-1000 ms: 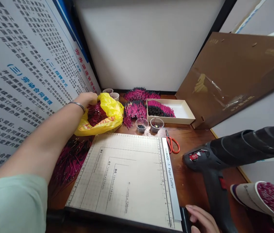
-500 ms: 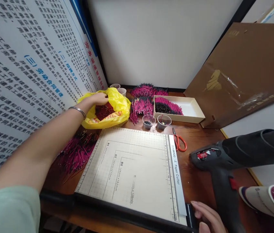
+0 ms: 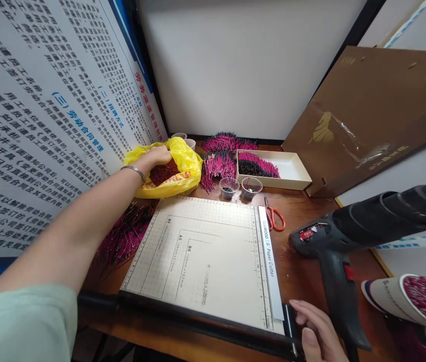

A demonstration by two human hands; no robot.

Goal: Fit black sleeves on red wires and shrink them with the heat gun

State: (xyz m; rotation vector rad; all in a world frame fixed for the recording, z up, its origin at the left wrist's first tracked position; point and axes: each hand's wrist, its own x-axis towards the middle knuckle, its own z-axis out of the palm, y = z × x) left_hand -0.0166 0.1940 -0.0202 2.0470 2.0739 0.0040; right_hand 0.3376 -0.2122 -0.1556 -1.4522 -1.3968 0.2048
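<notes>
My left hand point(image 3: 160, 156) reaches into a yellow plastic bag point(image 3: 186, 173) at the back left, over dark red thin pieces point(image 3: 164, 173) that look like short wires. Its fingertips are hidden, so what they grip, if anything, does not show. My right hand point(image 3: 320, 332) rests by the black lower right corner of a paper cutter point(image 3: 205, 261). Its fingers are loosely bent, the thumb apart, with nothing visible between them. Left of the cutter lies a pile of magenta and black wires point(image 3: 124, 236).
Wire bundles point(image 3: 218, 166) lie at the back beside a cardboard tray point(image 3: 291, 168) of wires. In front stand two clear cups point(image 3: 229, 188). Red-handled scissors point(image 3: 276, 218), a black heat gun point(image 3: 333, 251) and a paper cup point(image 3: 390, 296) of wires are on the right.
The view has shifted slightly. My left hand has moved a little to the right within the bag's opening. My right hand stays by the cutter's corner.
</notes>
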